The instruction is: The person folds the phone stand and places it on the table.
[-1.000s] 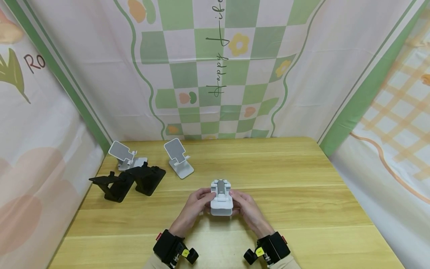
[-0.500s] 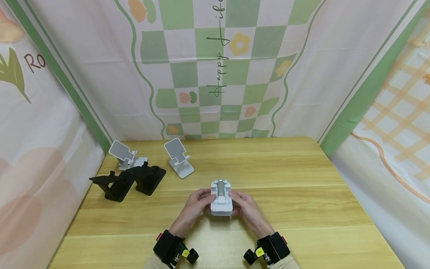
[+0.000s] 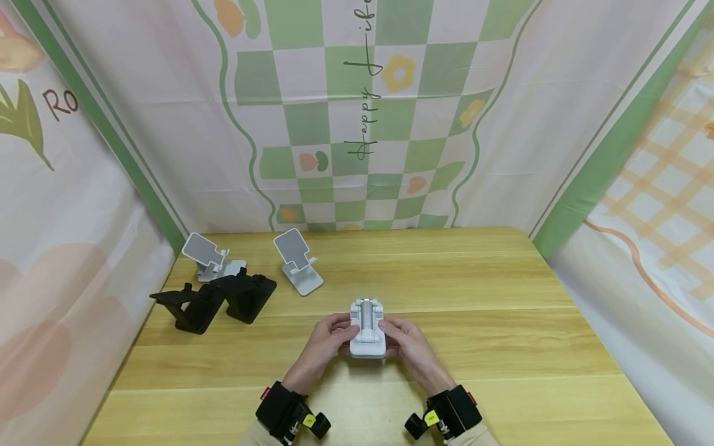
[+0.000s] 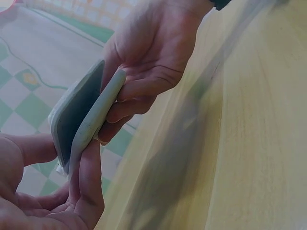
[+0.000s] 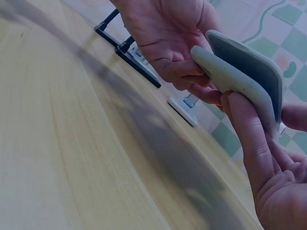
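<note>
A white folding phone stand [image 3: 367,348] is held just above the table between both hands, its hinge side facing away from me. The left hand [image 3: 322,341] grips its left edge, thumb on top and fingers underneath. On the opposite edge, the right hand [image 3: 414,348] pinches it in the same way. In the left wrist view the two plates of the stand [image 4: 98,112] lie nearly folded together, with a narrow wedge of space between them. The right wrist view shows the same gap in the stand [image 5: 235,76], with curled fingers [image 5: 247,129] against the outer plate.
At the back left of the wooden table [image 3: 502,322] stand two unfolded white phone stands, one farther left [image 3: 203,251] and one nearer the middle [image 3: 301,279]. Two black phone stands, a left one [image 3: 195,313] and a right one [image 3: 248,300], stand in front. Printed cloth [image 3: 413,142] hangs behind.
The lower plate's front edge, seen below the upper plate earlier, is now mostly covered. Whether the stand tilted or folded slightly, I cannot tell. Both hands keep their hold in nearly the same place.
</note>
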`<state>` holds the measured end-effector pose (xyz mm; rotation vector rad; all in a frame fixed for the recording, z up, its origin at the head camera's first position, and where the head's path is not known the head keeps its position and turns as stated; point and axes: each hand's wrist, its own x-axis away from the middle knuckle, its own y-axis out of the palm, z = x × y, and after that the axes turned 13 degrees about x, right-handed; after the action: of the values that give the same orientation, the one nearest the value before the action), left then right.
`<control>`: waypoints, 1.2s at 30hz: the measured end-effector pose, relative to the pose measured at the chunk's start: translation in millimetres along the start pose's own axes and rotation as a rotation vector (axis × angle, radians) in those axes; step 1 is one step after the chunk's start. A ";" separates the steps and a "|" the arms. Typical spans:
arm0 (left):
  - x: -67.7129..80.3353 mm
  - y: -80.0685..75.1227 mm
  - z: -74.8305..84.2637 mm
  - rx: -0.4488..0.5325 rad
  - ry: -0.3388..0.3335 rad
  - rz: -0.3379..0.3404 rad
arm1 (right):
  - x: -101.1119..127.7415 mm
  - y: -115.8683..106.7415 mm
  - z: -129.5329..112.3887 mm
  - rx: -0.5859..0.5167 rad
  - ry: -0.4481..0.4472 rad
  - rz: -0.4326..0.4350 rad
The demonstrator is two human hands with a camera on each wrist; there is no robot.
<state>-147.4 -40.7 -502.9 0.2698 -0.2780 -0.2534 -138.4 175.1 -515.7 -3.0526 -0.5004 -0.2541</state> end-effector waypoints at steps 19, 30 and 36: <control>0.0 0.4 -5.4 0.016 0.045 -0.002 | -0.7 0.1 2.6 -0.004 0.001 -0.005; 2.0 1.3 -4.5 -0.012 0.056 0.023 | -1.1 2.7 1.2 0.007 0.044 0.036; 1.4 3.2 -4.0 -0.027 0.045 0.082 | -1.6 4.7 -0.5 0.034 0.063 0.096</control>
<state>-144.2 -37.2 -505.3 0.2366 -0.2404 -0.1699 -138.5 170.1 -515.5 -3.0137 -0.3494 -0.3329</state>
